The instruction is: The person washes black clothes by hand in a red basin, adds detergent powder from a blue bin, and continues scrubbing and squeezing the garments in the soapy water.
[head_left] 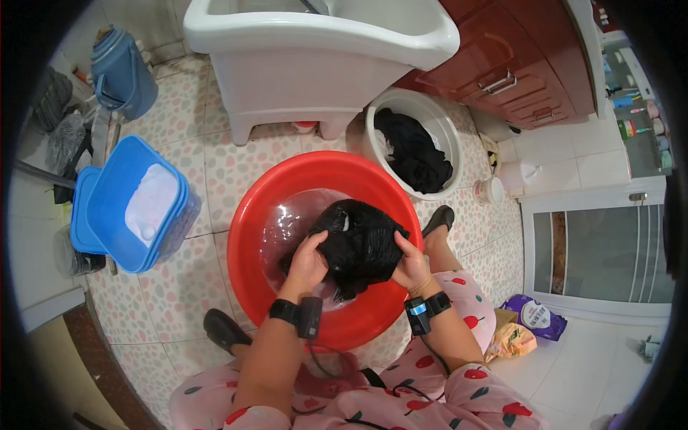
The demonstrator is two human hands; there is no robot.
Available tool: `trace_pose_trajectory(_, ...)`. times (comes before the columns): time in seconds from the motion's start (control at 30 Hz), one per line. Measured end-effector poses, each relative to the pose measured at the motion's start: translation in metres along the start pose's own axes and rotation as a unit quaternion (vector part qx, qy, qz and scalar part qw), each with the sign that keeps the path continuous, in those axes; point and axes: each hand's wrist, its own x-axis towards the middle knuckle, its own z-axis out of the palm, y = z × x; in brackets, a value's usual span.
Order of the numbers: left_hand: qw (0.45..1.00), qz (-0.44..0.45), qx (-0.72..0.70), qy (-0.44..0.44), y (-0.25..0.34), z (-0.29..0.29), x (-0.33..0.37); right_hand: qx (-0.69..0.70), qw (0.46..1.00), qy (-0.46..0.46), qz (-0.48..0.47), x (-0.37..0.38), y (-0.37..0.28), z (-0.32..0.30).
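Note:
Wet black cloth (pixel 358 247), probably a garment, is bunched up over a red plastic basin (pixel 251 215). My left hand (pixel 309 265) grips its left side, thumb on top and the other fingers mostly tucked out of sight. On the right side, my right hand (pixel 411 266) holds the same cloth with the thumb over its edge. Sudsy water (pixel 287 222) lies in the basin beneath, and a lower part of the cloth hangs into it. What garment it is, I cannot make out.
A white tub (pixel 451 143) of dark clothes stands behind the basin on the right. To the left is a blue container (pixel 107 208) with white powder. A white pedestal sink (pixel 301 79) rises at the back. A blue thermos jug (pixel 132 79) stands far left; purple packaging (pixel 534 317) lies right.

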Motion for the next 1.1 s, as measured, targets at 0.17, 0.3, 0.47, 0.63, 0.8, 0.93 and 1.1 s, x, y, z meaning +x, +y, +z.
trace_pose_trajectory(0.17, 0.985, 0.090, -0.105, 0.108, 0.000, -0.003, 0.005, -0.066, 0.997, -0.013, -0.030, -0.008, -0.008, 0.014)
trace_pose_trajectory(0.3, 0.986, 0.064, 0.097, 0.118, -0.015, -0.001, 0.006, -0.109, 0.994, -0.011, -0.016, -0.015, -0.004, 0.027)
trace_pose_trajectory(0.47, 0.993, -0.064, -0.005, 0.102, -0.015, 0.034, 0.001, -0.113, 0.991, -0.029, 0.065, -0.015, 0.014, 0.019)
trace_pose_trajectory(0.63, 0.993, -0.103, -0.037, 0.038, -0.013, 0.031, -0.008, 0.075, 0.992, -0.050, 0.090, -0.016, 0.011, 0.021)
trace_pose_trajectory(0.8, 0.999, -0.026, 0.029, 0.028, -0.011, 0.035, -0.004, -0.004, 0.999, 0.034, -0.016, -0.031, 0.002, 0.027)
trace_pose_trajectory(0.93, 0.994, 0.006, 0.107, 0.023, -0.008, 0.033, -0.002, -0.090, 0.981, 0.097, -0.138, -0.034, -0.005, 0.032)
trace_pose_trajectory(1.1, 0.989, -0.015, 0.077, 0.125, 0.002, 0.049, -0.006, -0.123, 0.968, 0.121, -0.183, -0.033, -0.001, 0.031)
